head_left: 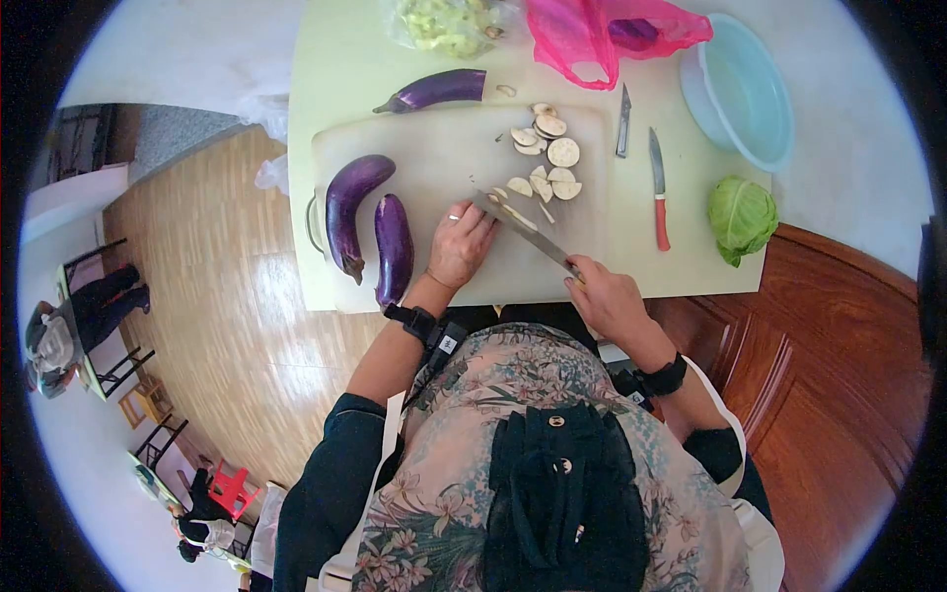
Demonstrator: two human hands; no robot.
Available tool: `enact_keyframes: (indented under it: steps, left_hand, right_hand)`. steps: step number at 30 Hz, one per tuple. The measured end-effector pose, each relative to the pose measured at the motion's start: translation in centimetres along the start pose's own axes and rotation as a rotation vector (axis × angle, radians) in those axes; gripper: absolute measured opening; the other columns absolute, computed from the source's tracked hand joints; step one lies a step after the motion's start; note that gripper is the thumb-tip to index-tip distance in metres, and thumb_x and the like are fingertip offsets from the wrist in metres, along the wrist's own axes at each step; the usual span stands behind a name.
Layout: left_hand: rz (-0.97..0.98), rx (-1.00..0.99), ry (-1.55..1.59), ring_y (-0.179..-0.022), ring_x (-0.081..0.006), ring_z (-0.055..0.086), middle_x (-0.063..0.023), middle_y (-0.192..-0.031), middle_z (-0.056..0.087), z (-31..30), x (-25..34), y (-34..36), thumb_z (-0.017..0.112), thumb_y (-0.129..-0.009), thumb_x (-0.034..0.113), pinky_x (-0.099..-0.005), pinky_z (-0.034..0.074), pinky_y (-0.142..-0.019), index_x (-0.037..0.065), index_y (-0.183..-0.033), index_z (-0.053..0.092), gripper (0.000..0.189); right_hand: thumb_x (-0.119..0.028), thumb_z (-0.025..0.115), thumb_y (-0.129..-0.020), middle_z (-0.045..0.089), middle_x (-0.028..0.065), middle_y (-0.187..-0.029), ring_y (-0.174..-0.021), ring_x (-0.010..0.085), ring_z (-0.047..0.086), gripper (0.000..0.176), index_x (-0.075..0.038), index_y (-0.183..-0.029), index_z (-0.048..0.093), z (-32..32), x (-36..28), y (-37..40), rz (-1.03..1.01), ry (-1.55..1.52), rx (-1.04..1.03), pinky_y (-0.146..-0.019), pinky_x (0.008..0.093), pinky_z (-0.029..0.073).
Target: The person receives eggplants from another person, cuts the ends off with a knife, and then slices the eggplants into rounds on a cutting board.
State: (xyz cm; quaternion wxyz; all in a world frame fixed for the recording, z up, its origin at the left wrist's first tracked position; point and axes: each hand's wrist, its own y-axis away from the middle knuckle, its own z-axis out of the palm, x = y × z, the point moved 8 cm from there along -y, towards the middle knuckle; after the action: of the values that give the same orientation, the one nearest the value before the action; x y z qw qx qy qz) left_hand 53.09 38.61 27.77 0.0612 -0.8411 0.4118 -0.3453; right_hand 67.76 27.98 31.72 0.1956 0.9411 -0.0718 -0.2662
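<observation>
My right hand (607, 301) grips the handle of a kitchen knife (541, 240), its blade slanting up and left across the white cutting board (454, 148). My left hand (462, 242) is closed, with fingertips bent down beside the blade's tip; what lies under them is hidden. Pale eggplant strips (518, 215) lie along the far side of the blade. Beyond them are several round eggplant slices (563, 152) and smaller cut pieces (564, 185). Two whole purple eggplants, one farther left (345, 212) and one nearer my left wrist (394, 247), rest on the board.
A cut eggplant (439, 90) lies at the board's far edge. Behind are a bag of pale green vegetables (444, 28) and a pink plastic bag (582, 39). At right: a blue basin (735, 94), a cutter (623, 123), a red-handled knife (660, 192), a cabbage (742, 219). Other people are at far left.
</observation>
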Motion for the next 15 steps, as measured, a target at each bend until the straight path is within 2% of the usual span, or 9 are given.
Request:
enact_keyframes:
  steps: [2,5,8,10,15]
  left_hand:
    - [-0.009,-0.009,0.010,-0.095,-0.0305,0.055,-0.0087,-0.104,0.059,0.1,-0.2,0.1,0.068,-0.069,0.004,-0.0370,0.049,-0.076,0.002,-0.094,0.064,0.025]
    - [0.021,-0.014,-0.008,-0.096,-0.0300,0.055,-0.0083,-0.105,0.059,0.1,0.1,0.0,0.068,-0.069,0.005,-0.0370,0.050,-0.075,0.002,-0.094,0.064,0.025]
    - [-0.006,-0.001,0.003,-0.096,-0.0293,0.055,-0.0083,-0.102,0.058,0.1,-0.1,0.0,0.068,-0.069,0.005,-0.0366,0.050,-0.075,0.002,-0.092,0.064,0.024]
    - [-0.018,-0.021,-0.006,-0.092,-0.0269,0.056,-0.0098,-0.098,0.058,0.2,-0.1,0.0,0.067,-0.068,0.003,-0.0347,0.048,-0.079,-0.002,-0.093,0.063,0.026]
    - [0.000,0.043,-0.004,-0.090,-0.0261,0.056,-0.0101,-0.099,0.058,-0.2,0.0,-0.3,0.067,-0.069,0.004,-0.0350,0.048,-0.078,-0.002,-0.091,0.063,0.023]
  right_hand:
    - [-0.023,0.051,-0.087,0.062,0.0192,-0.090,-0.076,0.0376,0.061,0.030,-0.005,-0.111,0.046,0.3,0.1,0.2,0.021,0.023,-0.057,-0.066,0.0481,0.049]
    - [-0.022,0.051,-0.087,0.062,0.0192,-0.089,-0.077,0.0374,0.061,0.029,-0.005,-0.111,0.045,0.4,0.0,0.4,0.033,0.039,-0.073,-0.066,0.0482,0.048]
    - [-0.021,0.050,-0.088,0.061,0.0202,-0.089,-0.077,0.0383,0.061,0.028,-0.004,-0.109,0.045,0.6,-0.3,0.2,0.035,0.014,-0.107,-0.066,0.0486,0.048]
    - [-0.021,0.050,-0.088,0.061,0.0211,-0.090,-0.077,0.0390,0.060,0.027,-0.004,-0.108,0.045,0.8,-0.4,-0.3,0.034,-0.013,-0.115,-0.066,0.0490,0.047]
    - [-0.020,0.050,-0.088,0.060,0.0235,-0.086,-0.075,0.0415,0.059,0.025,-0.003,-0.104,0.046,1.6,-0.7,-2.2,0.064,-0.056,-0.144,-0.065,0.0504,0.046]
